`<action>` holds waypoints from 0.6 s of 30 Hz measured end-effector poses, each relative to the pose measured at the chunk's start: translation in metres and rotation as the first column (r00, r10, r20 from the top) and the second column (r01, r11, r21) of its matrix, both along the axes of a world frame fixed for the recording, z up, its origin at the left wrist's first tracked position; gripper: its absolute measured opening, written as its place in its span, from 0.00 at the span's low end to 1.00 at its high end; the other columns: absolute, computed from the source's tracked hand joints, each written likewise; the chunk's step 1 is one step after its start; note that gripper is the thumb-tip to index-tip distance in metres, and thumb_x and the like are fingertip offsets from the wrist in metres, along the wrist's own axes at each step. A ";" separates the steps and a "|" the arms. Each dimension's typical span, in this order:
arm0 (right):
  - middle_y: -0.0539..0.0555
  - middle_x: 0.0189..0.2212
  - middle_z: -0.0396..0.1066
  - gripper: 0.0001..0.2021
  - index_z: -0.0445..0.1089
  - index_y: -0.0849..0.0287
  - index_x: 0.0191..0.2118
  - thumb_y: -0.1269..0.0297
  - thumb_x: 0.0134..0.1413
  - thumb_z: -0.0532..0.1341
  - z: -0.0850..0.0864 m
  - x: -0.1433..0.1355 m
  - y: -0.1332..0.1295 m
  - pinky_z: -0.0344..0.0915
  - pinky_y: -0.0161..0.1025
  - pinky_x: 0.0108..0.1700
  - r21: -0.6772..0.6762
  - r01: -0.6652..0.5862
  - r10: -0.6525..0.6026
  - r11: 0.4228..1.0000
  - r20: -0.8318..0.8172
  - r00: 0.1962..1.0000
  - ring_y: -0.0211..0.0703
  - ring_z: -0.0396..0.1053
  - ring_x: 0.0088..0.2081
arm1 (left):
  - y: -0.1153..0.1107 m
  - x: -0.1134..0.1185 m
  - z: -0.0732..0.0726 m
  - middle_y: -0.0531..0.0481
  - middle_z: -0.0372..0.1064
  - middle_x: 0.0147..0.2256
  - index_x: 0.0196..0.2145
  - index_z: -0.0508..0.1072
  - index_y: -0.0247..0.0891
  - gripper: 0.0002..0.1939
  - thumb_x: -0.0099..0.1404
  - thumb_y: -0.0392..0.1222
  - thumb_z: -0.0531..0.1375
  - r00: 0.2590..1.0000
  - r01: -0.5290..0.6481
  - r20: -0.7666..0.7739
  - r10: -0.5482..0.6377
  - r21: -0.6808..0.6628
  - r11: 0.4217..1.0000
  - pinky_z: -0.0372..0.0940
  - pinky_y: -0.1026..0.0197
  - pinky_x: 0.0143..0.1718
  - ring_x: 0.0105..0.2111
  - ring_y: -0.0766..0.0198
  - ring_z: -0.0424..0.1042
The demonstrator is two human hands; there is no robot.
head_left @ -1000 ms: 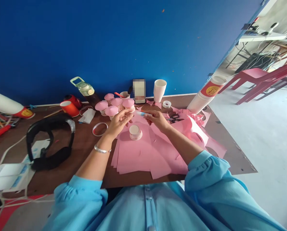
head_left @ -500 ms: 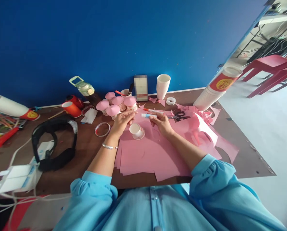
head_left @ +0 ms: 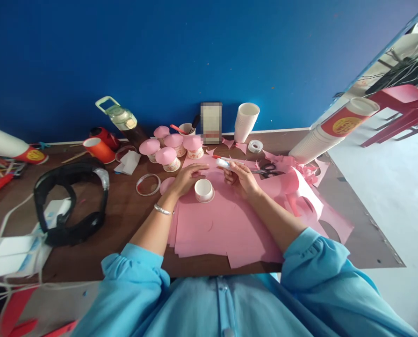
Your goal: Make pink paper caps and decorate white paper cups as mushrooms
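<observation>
My right hand (head_left: 242, 178) holds a glue stick (head_left: 223, 163), white with blue, its end pointing left. Close by on the left, my left hand (head_left: 188, 179) hovers with fingers stretched out and nothing seen in them. Below and between both hands, a small white paper cup (head_left: 204, 191) stands on a stack of pink paper (head_left: 209, 229), its opening facing up. A pink paper piece (head_left: 167, 185) lies partly behind my left hand. Several small cups with pink cone tops (head_left: 168, 157) stand beyond my left hand.
Scissors (head_left: 268, 169), a tape roll (head_left: 255, 146) and pink scraps (head_left: 302, 168) lie to the right. White cups (head_left: 247, 122) are stacked by the wall, near a phone (head_left: 211, 122). A leaning cup stack (head_left: 331, 131), bottle (head_left: 123, 119) and black headband (head_left: 72, 201) flank the work area.
My left hand has moved down beside the small cup, its fingers now extended. The glue stick has tilted in my right hand. The whole view has shifted slightly.
</observation>
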State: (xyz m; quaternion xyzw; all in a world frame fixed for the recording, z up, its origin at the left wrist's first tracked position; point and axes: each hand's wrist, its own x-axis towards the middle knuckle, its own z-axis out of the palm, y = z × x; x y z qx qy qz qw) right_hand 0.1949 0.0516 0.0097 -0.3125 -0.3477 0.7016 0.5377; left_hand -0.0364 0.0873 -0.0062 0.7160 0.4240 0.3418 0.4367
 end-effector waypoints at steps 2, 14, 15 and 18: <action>0.47 0.29 0.66 0.18 0.71 0.58 0.35 0.50 0.49 0.74 0.001 -0.001 0.000 0.61 0.35 0.28 0.029 0.017 -0.018 0.999 0.029 0.999 0.33 0.60 0.26 | -0.001 -0.003 0.003 0.39 0.76 0.57 0.52 0.80 0.38 0.23 0.65 0.53 0.66 0.998 -0.013 0.059 0.015 -0.025 1.000 0.69 0.47 0.61 0.60 0.50 0.72; 0.54 0.39 0.77 0.13 0.78 0.52 0.47 0.53 0.61 0.68 0.038 -0.016 -0.047 0.69 0.43 0.36 0.559 0.095 -0.395 0.824 0.445 0.804 0.42 0.69 0.33 | -0.074 0.029 0.083 0.53 0.69 0.25 0.41 0.82 0.38 0.19 0.62 0.56 0.70 0.910 -0.167 0.351 0.222 -0.181 0.969 0.60 0.65 0.25 0.23 0.70 0.63; 0.54 0.37 0.76 0.13 0.78 0.51 0.48 0.52 0.62 0.67 0.040 -0.018 -0.051 0.69 0.42 0.35 0.559 0.088 -0.390 0.824 0.448 0.805 0.41 0.69 0.31 | -0.078 0.032 0.081 0.54 0.68 0.24 0.40 0.82 0.38 0.18 0.63 0.56 0.69 0.899 -0.177 0.371 0.233 -0.179 0.968 0.60 0.64 0.25 0.23 0.69 0.63; 0.47 0.24 0.68 0.19 0.74 0.54 0.50 0.45 0.63 0.64 0.043 -0.022 -0.056 0.63 0.37 0.25 0.382 0.055 -0.198 0.923 0.346 0.917 0.37 0.61 0.22 | -0.086 0.036 0.075 0.50 0.75 0.31 0.41 0.83 0.40 0.17 0.64 0.56 0.68 0.897 -0.216 0.375 0.234 -0.090 0.972 0.65 0.62 0.30 0.29 0.66 0.68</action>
